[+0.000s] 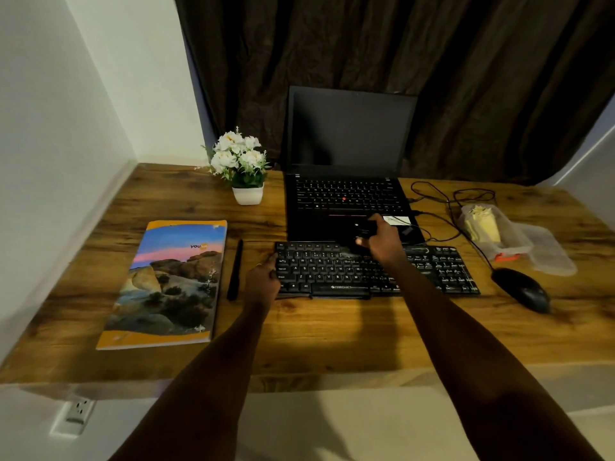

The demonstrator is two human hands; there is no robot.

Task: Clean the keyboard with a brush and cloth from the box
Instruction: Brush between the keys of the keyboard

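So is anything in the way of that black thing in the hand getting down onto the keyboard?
Nothing visible. The right hand holds a dark thing, too blurred to name, just above the keyboard, at its top rows, with only bare keys under it. The left hand holds the keyboard's left end, off to the side.

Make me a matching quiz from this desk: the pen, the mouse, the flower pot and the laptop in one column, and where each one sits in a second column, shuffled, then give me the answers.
Things
1. pen
2. mouse
3. flower pot
4. laptop

Places
A. right of the keyboard
B. between the notebook and the keyboard
C. directly behind the keyboard, lid open
D. left of the laptop, at the back

Pairs: 1-B, 2-A, 3-D, 4-C
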